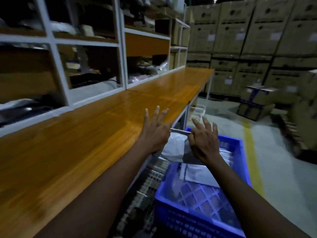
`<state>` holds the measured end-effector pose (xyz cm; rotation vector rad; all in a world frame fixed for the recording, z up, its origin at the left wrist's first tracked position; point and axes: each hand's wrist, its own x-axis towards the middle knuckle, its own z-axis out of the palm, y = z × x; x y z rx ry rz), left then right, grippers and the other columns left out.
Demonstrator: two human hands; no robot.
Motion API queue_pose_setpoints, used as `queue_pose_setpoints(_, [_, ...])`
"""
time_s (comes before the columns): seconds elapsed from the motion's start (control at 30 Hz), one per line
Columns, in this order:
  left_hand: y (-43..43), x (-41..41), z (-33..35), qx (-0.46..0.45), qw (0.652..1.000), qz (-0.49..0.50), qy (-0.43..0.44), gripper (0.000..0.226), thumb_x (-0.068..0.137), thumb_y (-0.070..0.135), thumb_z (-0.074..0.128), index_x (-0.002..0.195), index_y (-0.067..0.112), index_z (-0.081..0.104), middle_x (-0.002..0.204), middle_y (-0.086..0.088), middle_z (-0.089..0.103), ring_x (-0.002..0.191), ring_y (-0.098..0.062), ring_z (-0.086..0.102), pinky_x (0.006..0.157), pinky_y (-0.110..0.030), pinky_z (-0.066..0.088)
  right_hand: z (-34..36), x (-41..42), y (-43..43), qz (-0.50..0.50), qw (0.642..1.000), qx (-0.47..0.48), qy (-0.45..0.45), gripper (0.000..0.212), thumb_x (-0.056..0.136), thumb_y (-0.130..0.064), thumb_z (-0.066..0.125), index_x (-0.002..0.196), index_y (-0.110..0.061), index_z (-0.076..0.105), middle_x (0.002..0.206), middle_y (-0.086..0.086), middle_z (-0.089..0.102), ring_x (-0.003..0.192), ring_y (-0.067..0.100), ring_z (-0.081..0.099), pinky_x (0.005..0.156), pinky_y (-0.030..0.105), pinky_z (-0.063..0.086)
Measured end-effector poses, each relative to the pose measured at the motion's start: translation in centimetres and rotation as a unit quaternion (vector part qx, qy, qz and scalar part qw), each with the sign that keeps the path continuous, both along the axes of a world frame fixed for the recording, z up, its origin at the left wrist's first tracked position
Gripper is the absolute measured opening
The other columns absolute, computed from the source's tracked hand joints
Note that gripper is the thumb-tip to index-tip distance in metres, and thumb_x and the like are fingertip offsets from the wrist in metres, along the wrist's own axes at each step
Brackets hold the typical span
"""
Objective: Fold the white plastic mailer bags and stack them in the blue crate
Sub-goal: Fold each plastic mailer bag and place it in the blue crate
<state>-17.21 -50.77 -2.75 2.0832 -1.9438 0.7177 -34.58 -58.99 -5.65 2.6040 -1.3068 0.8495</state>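
A white plastic mailer bag (pixel 175 146) hangs between my two hands, just off the right edge of the wooden worktop (pixel 85 134) and over the blue crate (pixel 193 220). My left hand (pixel 154 133) pinches the bag's top edge with the thumb side while its other fingers are spread. My right hand (pixel 204 141) pinches the same edge, its other fingers also spread. The top edge runs as a thin strip between the hands. Inside the crate lie other white mailer bags (pixel 193 172), one showing a grid pattern.
White shelving (pixel 120 48) with mixed goods runs along the back of the worktop. Stacked cardboard boxes (pixel 240 40) fill the far wall and right side. A yellow floor line (pixel 252 160) passes to the right of the crate on the grey floor.
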Motion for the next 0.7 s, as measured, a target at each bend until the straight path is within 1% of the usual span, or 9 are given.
queue_pose_setpoints(0.1, [-5.5,-3.2,-2.7,0.036,0.999,-0.037,-0.013,0.027,0.101,0.033,0.041,0.119,0.024,0.059,0.164,-0.01,0.013,0.151,-0.035,0.0,0.115,-0.066,-0.001,-3.0,-3.9,-3.8,-0.044,0.998,0.033,0.016,0.057,0.084,-0.038,0.019,0.088,-0.014,0.071,0.153,0.001,0.043,0.148,0.03,0.023,0.117,0.055,0.01])
queue_pose_setpoints(0.27, [-12.7,-7.1,-8.1,0.125,0.99,-0.071,0.009,0.028,0.101,0.034,0.044,0.12,0.023,0.061,0.164,-0.01,0.013,0.151,-0.033,0.002,0.116,-0.065,0.002,-9.0,-8.0,-9.3,-0.097,0.986,0.116,0.07,0.048,0.095,-0.037,0.03,0.106,-0.018,0.072,0.155,-0.005,0.041,0.15,0.025,0.019,0.12,0.052,0.007])
queue_pose_setpoints(0.3, [-13.8,-7.4,-9.6,0.145,0.987,-0.073,0.015,0.028,0.101,0.035,0.045,0.12,0.023,0.062,0.164,-0.011,0.013,0.151,-0.034,0.001,0.116,-0.065,0.001,-10.5,-8.4,-10.3,-0.1,0.983,0.129,0.085,0.052,0.095,-0.04,0.026,0.107,-0.02,0.072,0.155,-0.006,0.041,0.149,0.024,0.02,0.12,0.051,0.009])
queue_pose_setpoints(0.4, [-16.5,-8.1,-14.6,0.202,0.976,-0.075,0.031,0.028,0.102,0.034,0.044,0.119,0.023,0.063,0.164,-0.01,0.013,0.151,-0.035,0.0,0.116,-0.065,-0.002,-14.8,-9.4,-12.8,-0.088,0.973,0.155,0.144,0.08,0.081,-0.051,0.002,0.108,-0.025,0.073,0.153,-0.007,0.043,0.148,0.025,0.025,0.116,0.052,0.017])
queue_pose_setpoints(0.43, [-17.2,-8.2,-16.2,0.214,0.973,-0.076,0.037,0.028,0.102,0.034,0.044,0.119,0.023,0.063,0.164,-0.01,0.012,0.151,-0.035,0.0,0.116,-0.065,-0.003,-16.1,-9.5,-13.6,-0.085,0.967,0.176,0.161,0.077,0.084,-0.052,0.004,0.111,-0.026,0.071,0.155,-0.006,0.041,0.148,0.026,0.025,0.116,0.052,0.018])
queue_pose_setpoints(0.53, [-19.1,-8.5,-20.3,0.243,0.965,-0.084,0.041,0.029,0.103,0.032,0.045,0.123,0.023,0.062,0.163,-0.011,0.016,0.151,-0.034,0.002,0.116,-0.066,-0.003,-18.8,-9.8,-15.2,-0.091,0.942,0.247,0.206,0.045,0.099,-0.051,0.034,0.126,-0.026,0.06,0.162,0.0,0.026,0.149,0.03,0.017,0.116,0.055,0.018])
queue_pose_setpoints(0.57, [-19.6,-8.5,-21.5,0.254,0.963,-0.085,0.04,0.029,0.103,0.032,0.046,0.125,0.023,0.062,0.162,-0.01,0.017,0.151,-0.034,0.003,0.115,-0.066,-0.003,-19.6,-9.7,-15.5,-0.093,0.935,0.27,0.212,0.049,0.096,-0.056,0.043,0.134,-0.026,0.051,0.164,0.004,0.018,0.149,0.032,0.013,0.116,0.058,0.017])
queue_pose_setpoints(0.63, [-20.4,-8.5,-23.3,0.267,0.959,-0.083,0.038,0.028,0.103,0.029,0.047,0.127,0.025,0.06,0.162,-0.009,0.019,0.151,-0.033,0.004,0.115,-0.065,-0.003,-20.8,-9.6,-15.9,-0.1,0.913,0.312,0.243,0.09,0.081,-0.07,0.06,0.152,-0.03,0.021,0.166,0.008,-0.006,0.15,0.039,0.0,0.115,0.064,0.008])
queue_pose_setpoints(0.7, [-20.9,-8.4,-24.6,0.252,0.963,-0.08,0.051,0.027,0.102,0.027,0.047,0.127,0.025,0.059,0.161,-0.007,0.022,0.151,-0.031,0.006,0.116,-0.063,-0.001,-21.7,-9.6,-16.2,-0.105,0.9,0.303,0.295,0.123,0.067,-0.075,0.071,0.156,-0.038,-0.006,0.163,0.01,-0.02,0.149,0.044,-0.009,0.114,0.067,0.003])
